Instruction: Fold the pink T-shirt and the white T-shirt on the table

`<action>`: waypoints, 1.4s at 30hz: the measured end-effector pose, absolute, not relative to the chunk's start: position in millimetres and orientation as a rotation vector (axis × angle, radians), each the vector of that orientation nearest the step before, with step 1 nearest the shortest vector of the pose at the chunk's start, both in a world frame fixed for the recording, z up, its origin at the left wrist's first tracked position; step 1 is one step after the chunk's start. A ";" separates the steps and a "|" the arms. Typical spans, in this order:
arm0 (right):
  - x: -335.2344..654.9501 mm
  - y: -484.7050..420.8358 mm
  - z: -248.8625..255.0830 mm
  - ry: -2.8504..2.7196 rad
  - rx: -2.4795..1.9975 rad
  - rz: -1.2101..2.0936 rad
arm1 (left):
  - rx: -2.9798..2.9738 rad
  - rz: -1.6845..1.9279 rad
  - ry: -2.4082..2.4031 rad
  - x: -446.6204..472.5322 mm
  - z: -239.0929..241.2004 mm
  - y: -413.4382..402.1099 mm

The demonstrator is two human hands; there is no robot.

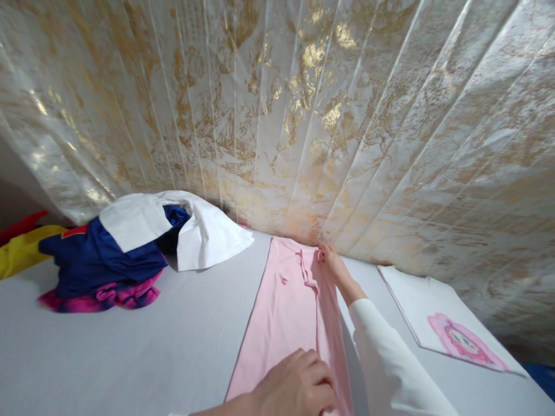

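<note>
A pink garment (286, 312) lies stretched lengthwise on the white surface (130, 352), folded into a long strip. My right hand (336, 268), in a white sleeve, reaches to the garment's far end by the wall and pinches its edge there. My left hand (297, 384) is at the near end, fingers curled down on the pink cloth and gripping it.
A pile of clothes sits at the far left: white piece (195, 231), navy (99, 257), magenta (108, 296), yellow and red (21, 248). A folded white shirt with a pink print (446, 323) lies to the right. A gold-patterned white wall (303, 115) rises behind.
</note>
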State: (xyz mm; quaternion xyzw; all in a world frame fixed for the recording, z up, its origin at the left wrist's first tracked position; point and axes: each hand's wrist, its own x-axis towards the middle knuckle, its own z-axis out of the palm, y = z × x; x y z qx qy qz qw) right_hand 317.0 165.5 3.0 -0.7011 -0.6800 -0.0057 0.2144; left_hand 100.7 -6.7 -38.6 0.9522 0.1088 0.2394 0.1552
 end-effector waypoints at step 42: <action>247.1 -72.9 4.1 -2.180 -1.449 0.252 | 2.753 0.575 0.912 29.1 1.1 56.6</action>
